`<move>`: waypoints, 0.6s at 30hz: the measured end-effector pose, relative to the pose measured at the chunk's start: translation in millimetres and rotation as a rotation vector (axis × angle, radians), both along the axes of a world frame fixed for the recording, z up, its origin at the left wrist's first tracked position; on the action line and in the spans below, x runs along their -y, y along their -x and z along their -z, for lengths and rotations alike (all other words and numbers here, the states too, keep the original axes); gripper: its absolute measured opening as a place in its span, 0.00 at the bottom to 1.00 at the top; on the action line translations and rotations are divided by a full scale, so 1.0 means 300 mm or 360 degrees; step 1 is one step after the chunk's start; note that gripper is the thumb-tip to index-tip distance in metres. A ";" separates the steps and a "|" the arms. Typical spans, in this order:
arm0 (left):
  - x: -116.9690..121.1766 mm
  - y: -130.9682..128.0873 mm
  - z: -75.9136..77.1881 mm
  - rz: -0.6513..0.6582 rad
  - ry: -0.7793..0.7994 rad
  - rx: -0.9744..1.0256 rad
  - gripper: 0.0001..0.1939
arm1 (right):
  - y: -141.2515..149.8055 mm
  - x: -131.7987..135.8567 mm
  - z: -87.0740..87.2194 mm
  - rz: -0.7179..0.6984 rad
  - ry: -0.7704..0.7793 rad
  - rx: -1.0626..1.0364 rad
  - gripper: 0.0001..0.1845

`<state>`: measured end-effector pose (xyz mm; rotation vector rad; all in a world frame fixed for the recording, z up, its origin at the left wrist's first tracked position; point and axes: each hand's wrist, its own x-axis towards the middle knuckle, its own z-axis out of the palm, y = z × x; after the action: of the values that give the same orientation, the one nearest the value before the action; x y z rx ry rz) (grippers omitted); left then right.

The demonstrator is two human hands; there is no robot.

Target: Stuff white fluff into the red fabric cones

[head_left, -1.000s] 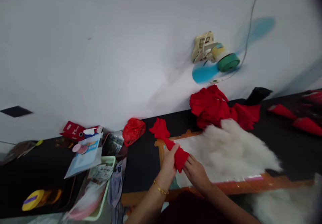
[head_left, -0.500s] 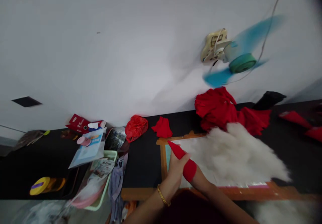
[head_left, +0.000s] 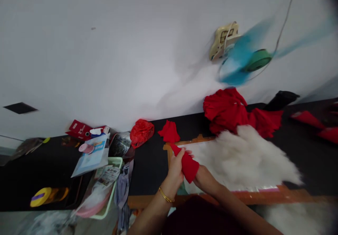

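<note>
A red cone-shaped cloth piece (head_left: 190, 168) is between my hands above the near table edge, its narrow tip pointing up and left. My left hand (head_left: 176, 167), with gold bangles at the wrist, is closed round it near the tip. My right hand (head_left: 204, 179) reaches into its wide end, so the fingers are hidden inside the cloth. Just right of my hands lies a large heap of white fluffy stuffing (head_left: 253, 161) on a white sheet (head_left: 196, 148). Beyond them a small red cloth piece (head_left: 169, 131) lies on the black table.
A pile of red cloth (head_left: 227, 110) lies against the wall, under a spinning blue fan (head_left: 245, 57). To the left are a red plastic bag (head_left: 142, 133), a pale green basket (head_left: 112, 199), a clear packet (head_left: 92, 157) and a yellow-lidded jar (head_left: 43, 197).
The red cone has shifted slightly left. My left hand has moved towards its tip, and my right hand has drawn partly back, showing more of the hand outside the wide end.
</note>
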<state>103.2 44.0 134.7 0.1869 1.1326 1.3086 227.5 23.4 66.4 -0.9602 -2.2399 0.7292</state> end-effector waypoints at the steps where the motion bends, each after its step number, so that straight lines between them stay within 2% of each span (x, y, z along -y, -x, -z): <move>1: -0.014 0.010 0.001 -0.0079 -0.0005 0.0042 0.21 | -0.007 0.004 -0.012 0.0057 -0.0029 -0.0009 0.19; 4: -0.042 0.026 -0.004 -0.0178 -0.0022 0.0189 0.22 | -0.017 0.019 -0.034 0.0298 -0.0195 -0.0091 0.21; 8: -0.019 -0.012 -0.012 -0.0024 0.0019 0.0195 0.19 | -0.001 0.023 0.002 0.0280 -0.0386 0.0001 0.19; 13: 0.038 -0.073 -0.014 0.0052 0.0036 -0.0036 0.16 | 0.002 0.021 0.066 0.0283 -0.0126 -0.0056 0.17; 15: 0.046 -0.069 -0.021 0.0137 0.0051 -0.0065 0.15 | -0.008 0.028 0.058 0.0220 -0.0032 -0.0174 0.17; 18: 0.050 -0.041 -0.029 0.0395 0.0025 -0.0051 0.12 | -0.017 0.043 0.025 0.0039 0.0109 -0.0236 0.17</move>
<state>115.3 29.0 143.5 0.3272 1.1086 1.0795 232.7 10.6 59.0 -0.9328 -2.0830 0.8432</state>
